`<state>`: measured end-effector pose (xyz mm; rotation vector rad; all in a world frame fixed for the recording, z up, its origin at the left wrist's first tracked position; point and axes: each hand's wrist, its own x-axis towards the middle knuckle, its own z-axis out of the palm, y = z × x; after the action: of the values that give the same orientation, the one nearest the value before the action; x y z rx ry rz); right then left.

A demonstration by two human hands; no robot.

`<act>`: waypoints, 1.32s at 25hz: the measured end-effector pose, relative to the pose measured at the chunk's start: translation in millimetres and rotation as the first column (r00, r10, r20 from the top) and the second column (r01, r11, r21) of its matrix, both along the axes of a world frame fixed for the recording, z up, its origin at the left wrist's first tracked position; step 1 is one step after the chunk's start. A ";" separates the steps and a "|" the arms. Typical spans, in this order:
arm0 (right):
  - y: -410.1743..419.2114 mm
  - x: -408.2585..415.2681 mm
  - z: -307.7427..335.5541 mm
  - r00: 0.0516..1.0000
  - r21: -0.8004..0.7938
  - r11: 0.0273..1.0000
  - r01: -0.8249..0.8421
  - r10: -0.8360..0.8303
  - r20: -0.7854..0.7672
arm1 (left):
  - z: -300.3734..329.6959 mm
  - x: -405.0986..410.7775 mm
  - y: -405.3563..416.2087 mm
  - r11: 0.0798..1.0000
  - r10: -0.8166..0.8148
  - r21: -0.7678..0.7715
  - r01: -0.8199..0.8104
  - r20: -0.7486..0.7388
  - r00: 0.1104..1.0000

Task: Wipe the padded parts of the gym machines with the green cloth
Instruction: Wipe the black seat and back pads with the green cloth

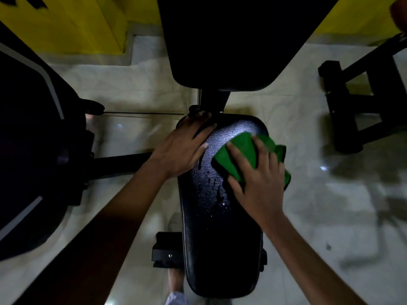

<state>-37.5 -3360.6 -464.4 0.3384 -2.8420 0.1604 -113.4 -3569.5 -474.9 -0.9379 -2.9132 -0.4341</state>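
Note:
A black padded seat [222, 234] of a gym bench fills the middle of the head view, with water droplets on its surface. A folded green cloth [240, 155] lies on the seat's far right part. My right hand [257, 179] presses flat on the cloth with spread fingers. My left hand [182, 148] rests on the seat's far left edge, fingers straight and laid over the rim. Beyond the seat rises the black padded backrest [224, 40].
A black machine body [33, 150] with grey stripes stands at the left. A black metal frame [361, 97] stands on the pale tiled floor [330, 216] at the right. The bench's base bracket [167, 252] shows under the seat. A yellow wall [77, 23] lies behind.

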 end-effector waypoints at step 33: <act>-67.8 7.4 7.7 0.969 0.143 0.961 -0.237 0.225 0.098 | -8.3 -51.4 -39.1 0.970 -0.218 0.153 0.190 0.195 0.956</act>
<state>-30.1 -3428.5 -456.7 0.7134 -2.8938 0.0003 -164.8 -3608.6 -483.2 -1.2494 -2.9323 -0.7751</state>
